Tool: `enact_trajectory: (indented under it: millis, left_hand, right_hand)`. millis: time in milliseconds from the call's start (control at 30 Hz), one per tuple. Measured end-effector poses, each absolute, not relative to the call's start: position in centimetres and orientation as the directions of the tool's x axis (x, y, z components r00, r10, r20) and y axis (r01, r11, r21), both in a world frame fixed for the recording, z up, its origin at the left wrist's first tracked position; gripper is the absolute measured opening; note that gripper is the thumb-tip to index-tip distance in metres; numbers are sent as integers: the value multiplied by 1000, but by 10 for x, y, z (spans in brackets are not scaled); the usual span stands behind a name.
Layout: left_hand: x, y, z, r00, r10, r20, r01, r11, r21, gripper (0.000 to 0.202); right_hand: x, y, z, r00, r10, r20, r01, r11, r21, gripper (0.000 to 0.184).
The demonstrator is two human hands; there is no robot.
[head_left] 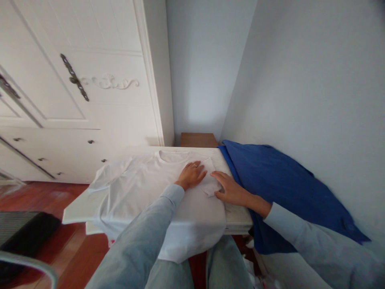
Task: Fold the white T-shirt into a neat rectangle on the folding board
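Observation:
A white T-shirt (141,188) is spread over a white tabletop (80,206), its neckline at the far edge and its hem hanging over the near edge. My left hand (192,174) lies flat on the upper right part of the shirt, fingers spread, a ring on one finger. Just to the right, my right hand (227,188) is at the shirt's right sleeve (211,186), thumb and fingertips apart and touching the fabric. Part of that sleeve is hidden behind the right hand.
A blue cloth (270,180) drapes over the table's right side against the wall. A white wardrobe (120,108) stands behind on the left. A brown wooden box-like piece (198,139) sits beyond the table. A black item (33,237) rests on the reddish floor.

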State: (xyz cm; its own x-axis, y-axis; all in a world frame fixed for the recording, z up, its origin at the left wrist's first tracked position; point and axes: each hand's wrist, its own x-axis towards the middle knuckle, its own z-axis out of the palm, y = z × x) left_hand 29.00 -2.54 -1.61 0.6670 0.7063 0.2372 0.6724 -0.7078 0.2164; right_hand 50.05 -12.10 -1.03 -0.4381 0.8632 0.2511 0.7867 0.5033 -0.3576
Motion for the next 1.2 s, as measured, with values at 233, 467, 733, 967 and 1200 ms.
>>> enact_trajectory:
  millis: [233, 467, 733, 967, 1200]
  left_hand:
    - [287, -23, -15, 648, 729, 221, 679, -685, 264, 52]
    - [286, -20, -16, 644, 736, 206, 682, -675, 280, 51]
    - [287, -17, -18, 653, 731, 199, 683, -682, 262, 50]
    - [288, -16, -23, 678, 707, 202, 668, -707, 233, 47]
    - [289, -15, -24, 680, 707, 196, 671, -707, 223, 48]
  right_hand:
    - [502, -139, -6, -314, 931, 186, 815, 365, -451, 32]
    - [511, -147, -4, -218, 967, 131, 857, 254, -448, 29]
    - [506, -149, 4, -190, 973, 128, 934, 219, -282, 31]
    - [510, -155, 11, -192, 970, 147, 978, 201, -49, 32]
    - [503, -168, 13, -498, 816, 292, 854, 520, 4, 35]
